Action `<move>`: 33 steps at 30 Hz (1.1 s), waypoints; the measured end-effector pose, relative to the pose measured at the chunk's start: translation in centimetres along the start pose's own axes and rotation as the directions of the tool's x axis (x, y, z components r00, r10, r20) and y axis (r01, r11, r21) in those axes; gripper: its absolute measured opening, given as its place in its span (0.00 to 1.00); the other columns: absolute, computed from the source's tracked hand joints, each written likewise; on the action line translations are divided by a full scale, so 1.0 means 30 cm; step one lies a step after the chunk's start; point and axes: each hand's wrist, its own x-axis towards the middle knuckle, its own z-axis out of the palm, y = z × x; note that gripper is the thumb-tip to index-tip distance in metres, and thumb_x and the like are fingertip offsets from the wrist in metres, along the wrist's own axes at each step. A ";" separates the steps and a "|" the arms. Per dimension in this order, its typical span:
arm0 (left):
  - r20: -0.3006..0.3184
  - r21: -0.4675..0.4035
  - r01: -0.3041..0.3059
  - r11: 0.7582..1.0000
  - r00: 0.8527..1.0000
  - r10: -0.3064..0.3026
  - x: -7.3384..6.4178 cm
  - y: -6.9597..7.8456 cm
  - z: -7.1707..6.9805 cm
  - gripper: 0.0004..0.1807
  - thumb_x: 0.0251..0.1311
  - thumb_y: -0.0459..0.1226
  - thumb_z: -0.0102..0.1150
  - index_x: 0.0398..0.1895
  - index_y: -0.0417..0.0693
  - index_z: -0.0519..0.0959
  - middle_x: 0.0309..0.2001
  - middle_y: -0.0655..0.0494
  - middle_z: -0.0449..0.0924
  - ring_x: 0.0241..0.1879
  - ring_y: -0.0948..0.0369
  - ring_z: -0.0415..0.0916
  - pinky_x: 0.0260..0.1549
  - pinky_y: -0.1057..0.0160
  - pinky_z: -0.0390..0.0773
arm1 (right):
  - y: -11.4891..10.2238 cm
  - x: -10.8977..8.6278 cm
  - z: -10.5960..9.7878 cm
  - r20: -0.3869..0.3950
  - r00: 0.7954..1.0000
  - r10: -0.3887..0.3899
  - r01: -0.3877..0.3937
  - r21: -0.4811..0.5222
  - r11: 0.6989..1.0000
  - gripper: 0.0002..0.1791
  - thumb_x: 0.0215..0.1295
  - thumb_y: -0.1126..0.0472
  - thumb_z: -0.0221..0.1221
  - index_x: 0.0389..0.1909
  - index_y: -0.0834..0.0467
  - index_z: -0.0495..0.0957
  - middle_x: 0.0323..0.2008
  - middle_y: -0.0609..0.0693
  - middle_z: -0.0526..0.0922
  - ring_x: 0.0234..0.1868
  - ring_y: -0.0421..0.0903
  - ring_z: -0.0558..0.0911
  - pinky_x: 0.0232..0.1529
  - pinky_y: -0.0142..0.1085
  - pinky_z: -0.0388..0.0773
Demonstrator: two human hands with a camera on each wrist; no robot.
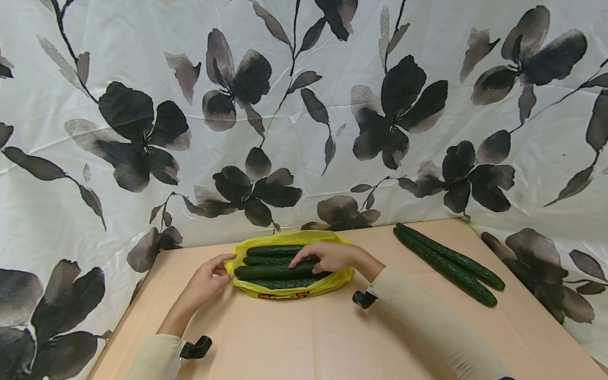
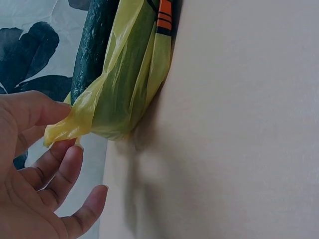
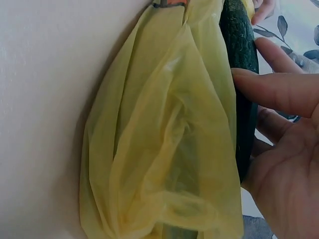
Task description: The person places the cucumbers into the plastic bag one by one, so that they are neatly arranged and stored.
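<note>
A yellow plastic bag [image 1: 237, 245] lies spread open on the table, with several dark green cucumbers [image 1: 268, 251] side by side in it. At the bag's left end, my left hand [image 1: 204, 285] pinches its edge; the left wrist view shows thumb and fingers on the gathered plastic [image 2: 82, 117]. Over the right part of the bag, my right hand [image 1: 334, 256] holds a cucumber [image 1: 266, 272] that lies on top of others. In the right wrist view the thumb is on one side of this cucumber [image 3: 241, 45] and the fingers are on the other.
Two more cucumbers [image 1: 444, 264] lie side by side on the right of the beige table [image 1: 285, 338]. Behind the table hangs a white cloth [image 1: 313, 148] with dark flowers. A black device [image 1: 196, 348] is on the left wrist, and another [image 1: 363, 299] on the right.
</note>
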 end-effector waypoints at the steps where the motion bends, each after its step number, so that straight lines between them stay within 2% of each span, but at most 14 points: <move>1: 0.002 -0.002 0.004 1.000 1.000 -0.004 0.000 0.000 0.001 0.28 0.60 0.27 0.63 0.66 0.40 0.75 0.36 0.49 0.77 0.40 0.56 0.75 0.35 0.66 0.73 | -0.003 0.001 0.002 -0.003 1.000 -0.004 0.004 -0.007 1.000 0.34 0.65 0.77 0.59 0.63 0.39 0.78 0.63 0.33 0.76 0.70 0.40 0.69 0.70 0.43 0.66; 5: 0.004 -0.007 0.029 1.000 1.000 -0.029 -0.001 0.003 0.000 0.27 0.60 0.26 0.62 0.65 0.38 0.75 0.38 0.48 0.76 0.41 0.55 0.74 0.35 0.67 0.73 | -0.011 0.005 0.012 -0.018 1.000 0.008 -0.008 -0.037 0.999 0.32 0.65 0.76 0.61 0.62 0.40 0.80 0.60 0.34 0.78 0.64 0.39 0.73 0.66 0.39 0.70; 9: 0.000 -0.013 0.047 0.999 0.999 -0.047 0.001 0.004 -0.003 0.27 0.60 0.25 0.61 0.64 0.37 0.75 0.39 0.47 0.76 0.41 0.55 0.73 0.34 0.67 0.73 | -0.006 0.009 0.019 -0.036 0.999 0.028 -0.030 -0.067 0.997 0.28 0.68 0.71 0.62 0.61 0.39 0.80 0.57 0.35 0.78 0.59 0.38 0.75 0.62 0.36 0.73; 15: -0.007 -0.025 0.045 0.999 0.999 -0.045 0.003 0.001 -0.005 0.27 0.59 0.25 0.62 0.64 0.36 0.75 0.39 0.46 0.76 0.40 0.55 0.74 0.34 0.68 0.73 | -0.003 -0.019 -0.002 -0.064 0.998 0.021 -0.024 -0.047 0.999 0.21 0.73 0.66 0.58 0.62 0.45 0.81 0.58 0.39 0.79 0.58 0.42 0.77 0.61 0.37 0.74; 21: -0.013 -0.036 0.042 0.998 0.999 -0.043 0.006 -0.003 -0.008 0.26 0.59 0.25 0.62 0.64 0.35 0.75 0.39 0.46 0.76 0.40 0.55 0.74 0.35 0.68 0.73 | 0.006 -0.112 -0.049 -0.133 0.991 0.003 0.000 0.023 1.000 0.19 0.75 0.65 0.55 0.64 0.54 0.79 0.60 0.51 0.80 0.60 0.50 0.78 0.60 0.41 0.75; 28: -0.014 -0.037 0.039 0.999 0.999 -0.040 0.005 -0.008 -0.009 0.26 0.59 0.25 0.63 0.63 0.35 0.75 0.39 0.46 0.76 0.39 0.56 0.74 0.34 0.68 0.72 | 0.040 -0.236 -0.087 -0.237 0.972 0.012 0.001 0.054 0.999 0.19 0.75 0.64 0.56 0.62 0.47 0.79 0.61 0.50 0.80 0.60 0.56 0.80 0.59 0.48 0.76; 33: -0.015 -0.036 0.042 0.998 0.999 -0.043 0.003 -0.010 -0.008 0.26 0.59 0.26 0.63 0.63 0.36 0.75 0.39 0.46 0.76 0.40 0.56 0.74 0.34 0.67 0.72 | 0.064 -0.317 -0.092 -0.293 0.956 0.027 -0.005 0.074 0.997 0.19 0.75 0.63 0.57 0.64 0.51 0.78 0.61 0.54 0.80 0.62 0.57 0.78 0.61 0.54 0.74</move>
